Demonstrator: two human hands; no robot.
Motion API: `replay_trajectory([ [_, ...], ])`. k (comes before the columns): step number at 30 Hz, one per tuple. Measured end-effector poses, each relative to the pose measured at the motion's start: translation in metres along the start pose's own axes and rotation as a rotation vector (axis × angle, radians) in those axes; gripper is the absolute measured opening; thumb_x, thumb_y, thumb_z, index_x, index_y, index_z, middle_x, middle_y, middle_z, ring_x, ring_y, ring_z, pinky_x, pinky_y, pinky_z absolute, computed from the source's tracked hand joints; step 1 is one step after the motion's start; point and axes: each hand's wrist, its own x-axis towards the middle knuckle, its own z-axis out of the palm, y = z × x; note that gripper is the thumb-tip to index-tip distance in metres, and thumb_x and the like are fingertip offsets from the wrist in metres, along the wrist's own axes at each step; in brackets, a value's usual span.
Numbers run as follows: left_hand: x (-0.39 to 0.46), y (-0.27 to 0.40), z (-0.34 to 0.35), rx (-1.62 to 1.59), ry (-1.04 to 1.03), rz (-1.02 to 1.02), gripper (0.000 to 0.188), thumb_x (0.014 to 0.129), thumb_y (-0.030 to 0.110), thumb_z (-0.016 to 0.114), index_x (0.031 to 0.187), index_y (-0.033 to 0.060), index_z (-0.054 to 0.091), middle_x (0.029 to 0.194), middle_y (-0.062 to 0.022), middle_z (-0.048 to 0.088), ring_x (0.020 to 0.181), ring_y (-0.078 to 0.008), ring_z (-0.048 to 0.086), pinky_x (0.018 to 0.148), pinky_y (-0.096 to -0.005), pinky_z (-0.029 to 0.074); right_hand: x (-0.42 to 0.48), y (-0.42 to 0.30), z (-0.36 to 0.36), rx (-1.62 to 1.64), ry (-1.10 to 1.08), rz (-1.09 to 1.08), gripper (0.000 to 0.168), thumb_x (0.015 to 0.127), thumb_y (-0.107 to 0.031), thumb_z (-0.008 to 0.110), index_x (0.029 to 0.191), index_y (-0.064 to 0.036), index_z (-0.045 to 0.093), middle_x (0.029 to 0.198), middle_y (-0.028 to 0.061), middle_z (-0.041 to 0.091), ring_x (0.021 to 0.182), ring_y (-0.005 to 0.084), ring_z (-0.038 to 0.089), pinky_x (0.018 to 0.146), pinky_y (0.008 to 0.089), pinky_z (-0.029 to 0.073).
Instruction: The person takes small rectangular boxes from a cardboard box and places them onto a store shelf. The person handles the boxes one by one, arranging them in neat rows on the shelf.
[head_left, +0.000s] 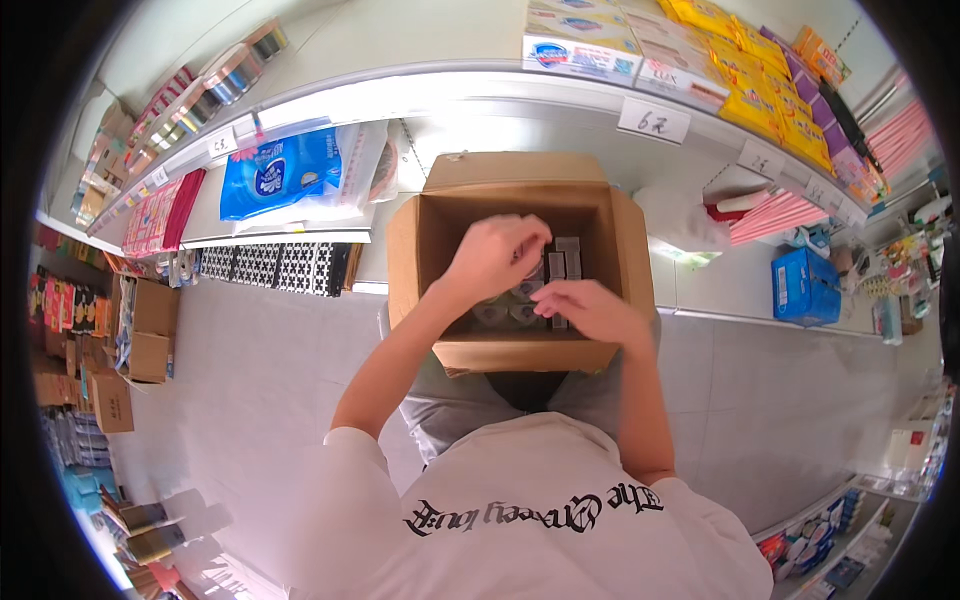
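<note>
An open cardboard box (517, 169) stands before me with its flaps folded outward. Down inside are several round-topped containers (491, 313) and several small narrow cartons (568, 259). My left hand (495, 251) reaches into the box from the left, fingers curled over the round containers; whether it grips one is hidden. From the right, my right hand (589, 309) hangs over the nearer part of the contents. Its fingers point left, with the thumb a little apart and nothing visible in them.
A metal shelf edge with price tags (652, 121) runs across just beyond the box. Boxed soap (581, 49) and yellow packets (750, 97) sit on that shelf. A blue wipes pack (277, 176) lies lower left, a blue package (805, 285) lower right. Cardboard boxes (150, 330) stand farther left.
</note>
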Motion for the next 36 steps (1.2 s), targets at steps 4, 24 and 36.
replay_trajectory([
  [4, -0.024, -0.047, 0.056, 0.179, -0.552, -0.230, 0.015, 0.088, 0.021, 0.063, 0.098, 0.0116, 0.069, 0.088, -0.0143, 0.071, 0.079, -0.0357, 0.069, 0.071, -0.0463, 0.054, -0.003, 0.039, 0.042, -0.482, 0.004, 0.242, 0.029, 0.099, -0.014, 0.049, 0.119, -0.004, 0.066, 0.107, 0.0207, 0.071, 0.101, 0.0384, 0.067, 0.089, 0.0464, 0.053],
  [24, -0.085, -0.201, 0.270, 0.694, -0.887, 0.064, 0.066, 0.094, 0.013, 0.053, 0.151, 0.0414, 0.037, 0.089, -0.0106, 0.071, 0.075, -0.0322, 0.071, 0.061, -0.0492, 0.055, -0.024, 0.046, 0.060, -0.273, 0.122, 0.172, 0.036, 0.095, -0.016, 0.050, 0.129, -0.006, 0.059, 0.119, 0.0196, 0.067, 0.109, 0.0386, 0.064, 0.093, 0.0488, 0.051],
  [36, -0.111, -0.248, 0.281, 0.194, -0.819, -0.248, 0.052, 0.092, 0.016, 0.051, 0.143, 0.0155, 0.044, 0.112, -0.0263, 0.068, 0.100, -0.0440, 0.067, 0.083, -0.0551, 0.053, -0.023, 0.049, 0.058, -0.247, 0.125, 0.198, 0.039, 0.092, -0.016, 0.055, 0.130, -0.005, 0.058, 0.122, 0.0208, 0.066, 0.110, 0.0410, 0.062, 0.094, 0.0486, 0.050],
])
